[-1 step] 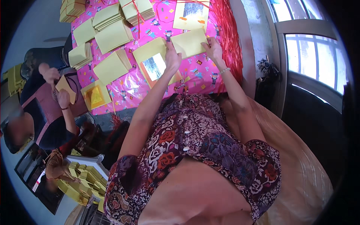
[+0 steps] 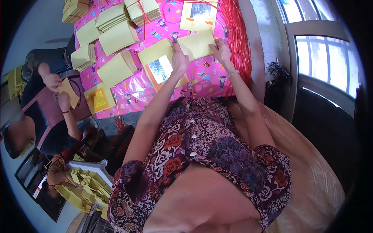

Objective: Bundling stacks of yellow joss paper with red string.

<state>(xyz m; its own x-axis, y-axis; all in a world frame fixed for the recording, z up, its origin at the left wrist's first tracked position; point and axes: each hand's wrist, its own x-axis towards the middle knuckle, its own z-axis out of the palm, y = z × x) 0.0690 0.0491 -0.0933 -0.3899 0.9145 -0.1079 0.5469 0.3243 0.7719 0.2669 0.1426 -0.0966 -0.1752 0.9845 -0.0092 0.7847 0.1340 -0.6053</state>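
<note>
A folded pale-yellow paper [image 2: 196,44] lies between my hands near the right side of the table. My left hand [image 2: 179,62] grips its left end, fingers pointing away from me. At the paper's right edge, my right hand [image 2: 221,51] pinches it between thumb and fingers; a bead bracelet circles that wrist. Partly under my left forearm is a yellow sheet with a shiny silver square [image 2: 159,69]. Beyond the folded paper rests another yellow sheet with a silver patch and orange marks [image 2: 197,24].
Stacks of folded yellow paper [image 2: 116,70] cover the table's left part, some bundles [image 2: 143,13] tied with red string. Red plastic strands [image 2: 237,42] hang along the right edge of the pink patterned cloth [image 2: 134,97]. At left, a co-worker's hands [image 2: 58,89] hold a yellow paper.
My hands and the folded paper look unmoved. The co-worker's upper hand has come down nearer to the paper they hold.
</note>
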